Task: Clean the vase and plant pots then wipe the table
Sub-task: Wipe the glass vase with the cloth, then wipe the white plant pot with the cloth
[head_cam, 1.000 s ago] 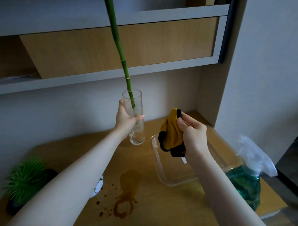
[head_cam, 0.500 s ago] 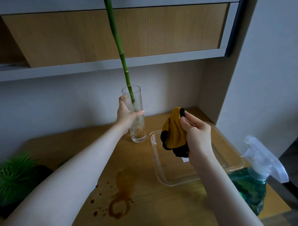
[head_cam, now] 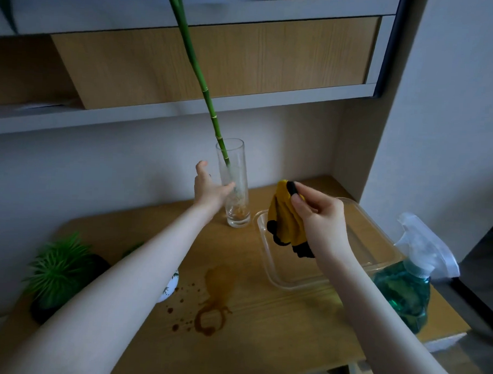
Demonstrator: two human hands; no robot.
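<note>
**Vase at the table's back edge, cloth over the tub**

The glass vase [head_cam: 235,192] stands upright near the back edge of the table [head_cam: 261,334], a green bamboo stalk [head_cam: 212,111] leaning out of it. The left hand [head_cam: 210,186] is beside it with fingers spread loosely, thumb tip against the glass, gripping nothing. The right hand [head_cam: 321,215] pinches a yellow-and-black cloth [head_cam: 285,219], which hangs above a clear plastic tub [head_cam: 378,240] toward the right edge. A blue spray bottle [head_cam: 407,290] stands at the right edge. A brown spill [head_cam: 212,301] marks the middle. A potted plant [head_cam: 58,272] sits at the left edge.
</note>
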